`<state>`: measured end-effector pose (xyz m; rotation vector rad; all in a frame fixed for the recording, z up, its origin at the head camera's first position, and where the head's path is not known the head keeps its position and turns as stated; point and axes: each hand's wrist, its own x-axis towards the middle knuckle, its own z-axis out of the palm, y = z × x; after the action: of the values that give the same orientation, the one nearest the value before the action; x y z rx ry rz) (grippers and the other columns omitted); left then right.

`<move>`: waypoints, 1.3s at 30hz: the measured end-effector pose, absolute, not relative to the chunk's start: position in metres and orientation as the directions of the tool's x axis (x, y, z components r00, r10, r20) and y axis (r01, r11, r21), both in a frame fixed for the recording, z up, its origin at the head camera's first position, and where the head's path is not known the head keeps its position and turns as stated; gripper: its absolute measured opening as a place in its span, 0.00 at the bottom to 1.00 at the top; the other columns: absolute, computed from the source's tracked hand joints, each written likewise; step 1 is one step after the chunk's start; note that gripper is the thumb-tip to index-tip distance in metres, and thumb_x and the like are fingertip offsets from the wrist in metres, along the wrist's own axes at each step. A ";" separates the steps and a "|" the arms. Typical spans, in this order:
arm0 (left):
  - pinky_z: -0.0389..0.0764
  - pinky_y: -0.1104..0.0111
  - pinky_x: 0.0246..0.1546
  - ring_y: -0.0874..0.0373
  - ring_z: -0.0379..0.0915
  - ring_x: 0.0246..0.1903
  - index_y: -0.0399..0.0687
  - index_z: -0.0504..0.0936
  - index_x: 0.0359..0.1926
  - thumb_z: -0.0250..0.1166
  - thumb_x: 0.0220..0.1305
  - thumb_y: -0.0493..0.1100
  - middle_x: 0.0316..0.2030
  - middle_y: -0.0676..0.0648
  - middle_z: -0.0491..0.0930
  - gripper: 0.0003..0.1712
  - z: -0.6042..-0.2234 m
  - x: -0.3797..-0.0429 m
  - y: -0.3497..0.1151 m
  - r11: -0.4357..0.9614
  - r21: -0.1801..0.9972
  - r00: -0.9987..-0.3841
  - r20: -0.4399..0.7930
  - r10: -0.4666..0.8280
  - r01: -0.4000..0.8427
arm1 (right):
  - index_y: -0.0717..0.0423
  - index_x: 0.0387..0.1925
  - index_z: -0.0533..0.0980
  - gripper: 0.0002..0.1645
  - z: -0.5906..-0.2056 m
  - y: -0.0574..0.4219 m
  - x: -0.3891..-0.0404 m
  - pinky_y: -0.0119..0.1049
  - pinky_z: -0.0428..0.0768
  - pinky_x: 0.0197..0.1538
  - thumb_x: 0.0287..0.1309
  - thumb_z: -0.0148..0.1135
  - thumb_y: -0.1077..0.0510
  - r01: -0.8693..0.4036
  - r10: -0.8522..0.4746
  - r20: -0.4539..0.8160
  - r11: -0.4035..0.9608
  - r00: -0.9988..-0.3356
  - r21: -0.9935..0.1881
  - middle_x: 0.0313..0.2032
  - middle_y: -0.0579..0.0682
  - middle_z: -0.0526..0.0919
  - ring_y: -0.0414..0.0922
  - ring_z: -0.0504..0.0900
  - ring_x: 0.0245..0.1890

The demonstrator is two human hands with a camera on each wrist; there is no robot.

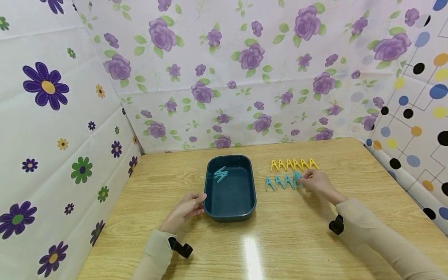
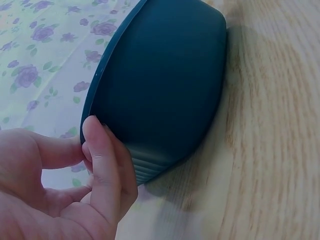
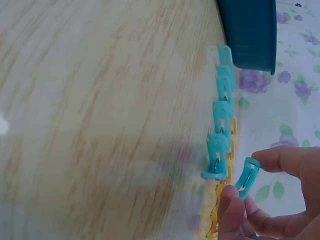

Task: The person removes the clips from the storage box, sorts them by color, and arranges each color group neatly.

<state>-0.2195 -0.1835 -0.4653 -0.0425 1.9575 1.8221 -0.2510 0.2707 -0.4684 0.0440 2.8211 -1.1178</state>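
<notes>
A dark teal plastic bin point(image 1: 230, 198) stands on the table, with blue clothespins point(image 1: 221, 175) lying in its far left part. My left hand point(image 1: 185, 210) pinches the bin's near left rim between thumb and fingers; the left wrist view shows this hand point(image 2: 100, 175) against the outer wall. To the right of the bin, several blue clothespins point(image 1: 279, 182) stand in a row. At that row's right end my right hand point(image 1: 316, 182) pinches another blue clothespin point(image 3: 247, 177) between thumb and fingertips, just off the last standing one point(image 3: 217, 152).
Behind the blue row stands a row of several yellow clothespins point(image 1: 294, 164). The wooden table point(image 1: 280, 241) meets a flowered cloth backdrop point(image 1: 224, 77) at its far edge. Patterned cloths also hang at the left and right.
</notes>
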 end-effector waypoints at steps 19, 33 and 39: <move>0.77 0.76 0.29 0.65 0.71 0.25 0.30 0.72 0.46 0.53 0.74 0.45 0.28 0.50 0.74 0.18 -0.468 -0.216 -0.183 0.139 0.937 -0.891 -0.347 0.292 -0.319 | 0.56 0.16 0.74 0.22 -0.479 0.287 -0.262 0.34 0.68 0.26 0.63 0.60 0.50 0.097 -0.010 -0.161 0.763 -0.987 -0.639 0.12 0.47 0.76 0.42 0.70 0.15; 0.76 0.77 0.27 0.66 0.71 0.23 0.35 0.74 0.42 0.53 0.74 0.45 0.25 0.53 0.75 0.14 -0.466 -0.218 -0.184 0.107 0.943 -0.893 -0.333 0.301 -0.316 | 0.68 0.33 0.78 0.12 -0.477 0.290 -0.263 0.34 0.74 0.27 0.61 0.53 0.61 0.089 -0.010 -0.148 0.758 -0.989 -0.646 0.17 0.49 0.79 0.41 0.76 0.19; 0.76 0.77 0.27 0.66 0.70 0.23 0.33 0.74 0.44 0.53 0.74 0.44 0.25 0.53 0.75 0.15 -0.467 -0.219 -0.184 0.112 0.942 -0.894 -0.336 0.296 -0.317 | 0.68 0.34 0.78 0.13 -0.478 0.291 -0.265 0.34 0.74 0.26 0.61 0.53 0.60 0.100 -0.004 -0.159 0.761 -0.987 -0.641 0.17 0.48 0.79 0.41 0.75 0.19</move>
<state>-0.2185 -0.1838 -0.4667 -0.0198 1.9514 1.8335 -0.2649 0.2908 -0.4784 0.0767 2.8048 -1.0348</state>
